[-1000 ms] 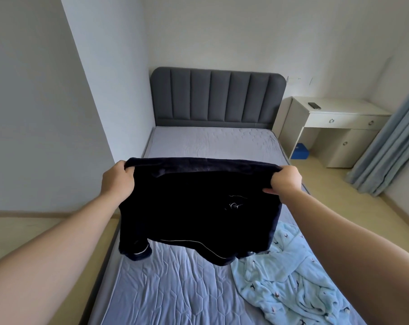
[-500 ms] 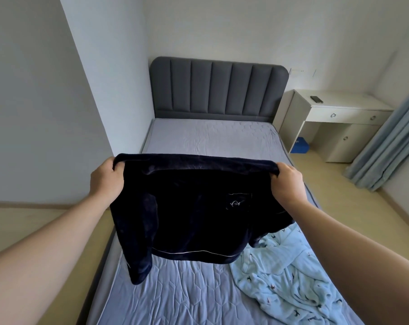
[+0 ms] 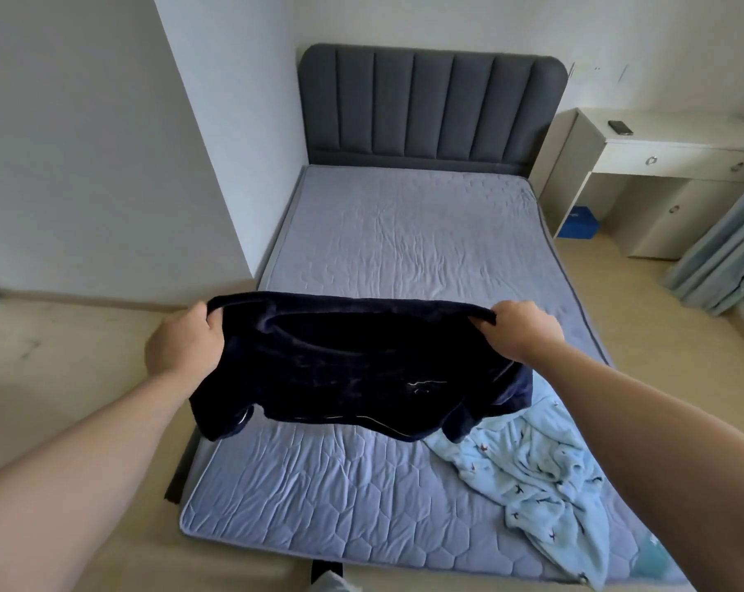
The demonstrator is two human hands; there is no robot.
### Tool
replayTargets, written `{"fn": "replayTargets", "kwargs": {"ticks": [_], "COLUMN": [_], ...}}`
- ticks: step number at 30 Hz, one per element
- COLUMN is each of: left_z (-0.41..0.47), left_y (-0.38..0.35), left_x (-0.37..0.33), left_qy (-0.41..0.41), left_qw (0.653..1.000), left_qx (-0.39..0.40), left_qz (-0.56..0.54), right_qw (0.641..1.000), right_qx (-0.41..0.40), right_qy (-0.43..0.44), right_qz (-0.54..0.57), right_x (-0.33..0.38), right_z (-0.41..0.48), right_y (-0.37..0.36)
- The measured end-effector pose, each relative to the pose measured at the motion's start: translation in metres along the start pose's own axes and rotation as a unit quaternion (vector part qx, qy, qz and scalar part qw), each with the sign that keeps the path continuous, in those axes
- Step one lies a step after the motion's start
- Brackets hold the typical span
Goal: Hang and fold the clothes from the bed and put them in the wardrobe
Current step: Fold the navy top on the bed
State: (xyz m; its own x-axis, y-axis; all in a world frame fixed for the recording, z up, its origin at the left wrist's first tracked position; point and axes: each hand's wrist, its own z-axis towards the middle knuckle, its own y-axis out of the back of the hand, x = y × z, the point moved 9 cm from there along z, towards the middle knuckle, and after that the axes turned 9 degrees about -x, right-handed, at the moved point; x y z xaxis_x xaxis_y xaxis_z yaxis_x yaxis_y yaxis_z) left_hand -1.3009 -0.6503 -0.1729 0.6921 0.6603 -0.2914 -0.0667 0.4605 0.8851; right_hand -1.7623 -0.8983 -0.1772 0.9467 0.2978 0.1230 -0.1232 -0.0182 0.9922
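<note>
- Head view, entry one: left hand (image 3: 182, 343). My fingers are curled round the left end of the top's upper edge and grip it, with my arm stretched forward.
- Right hand (image 3: 522, 331). My fingers are curled over the right end of the same edge and grip it.
- Top (image 3: 361, 365). Dark navy and plush. I hold it spread between my two hands, in the air above the near half of the bed. The neck opening shows just below the held edge. Thin white piping runs along the lower hem, and there is a small pale mark towards the right side. One sleeve droops at the left, by the bed's left edge. The other hangs at the right, over the blue garment, and I cannot tell whether it touches.
- Bed (image 3: 404, 241). Lilac-grey quilted cover, creased.
- Blue garment (image 3: 532, 476). Pale blue with a small dark print, lying crumpled on the bed's near right corner.
- Headboard (image 3: 430, 108). Dark grey, padded in upright channels, against the far wall (image 3: 404, 19).
- Desk (image 3: 669, 151). White, just right of the headboard, with drawers and round pulls.
- Dark item (image 3: 621, 127). Small and flat, on the desk top. I cannot tell what it is.
- Box (image 3: 579, 222). Blue, on the floor under the desk.
- Curtain (image 3: 724, 258). Grey-blue, at the right edge.
- Floor (image 3: 63, 356). Pale wood.
</note>
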Motion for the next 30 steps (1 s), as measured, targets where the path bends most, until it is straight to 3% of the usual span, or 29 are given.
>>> {"fn": "replayTargets", "kwargs": {"ticks": [6,11,16,21,30], "left_z": [-0.005,0.014,0.019,0.002,-0.006], "left_y": [0.028,-0.01,-0.124,-0.267,-0.505], "left_x": [0.021,0.039,0.064,0.099,0.129], "left_qy": [-0.032,-0.022,-0.004,0.019,0.029], "left_qw": [0.992,0.986,0.974,0.942,0.93], "left_qx": [-0.025,0.028,0.174,0.296,0.306], "left_qz": [0.121,0.162,0.146,0.154,0.201], "right_qw": [0.994,0.992,0.989,0.973,0.968], "right_qx": [0.103,0.124,0.137,0.19,0.169], "right_qy": [0.022,-0.006,-0.045,-0.123,-0.186], "right_qz": [0.026,0.023,-0.024,-0.034,0.003], "right_x": [0.017,0.032,0.041,0.041,0.044], "right_z": [0.001,0.014,0.034,0.046,0.103], "right_y": [-0.018,-0.055,-0.135,-0.264,-0.503]}}
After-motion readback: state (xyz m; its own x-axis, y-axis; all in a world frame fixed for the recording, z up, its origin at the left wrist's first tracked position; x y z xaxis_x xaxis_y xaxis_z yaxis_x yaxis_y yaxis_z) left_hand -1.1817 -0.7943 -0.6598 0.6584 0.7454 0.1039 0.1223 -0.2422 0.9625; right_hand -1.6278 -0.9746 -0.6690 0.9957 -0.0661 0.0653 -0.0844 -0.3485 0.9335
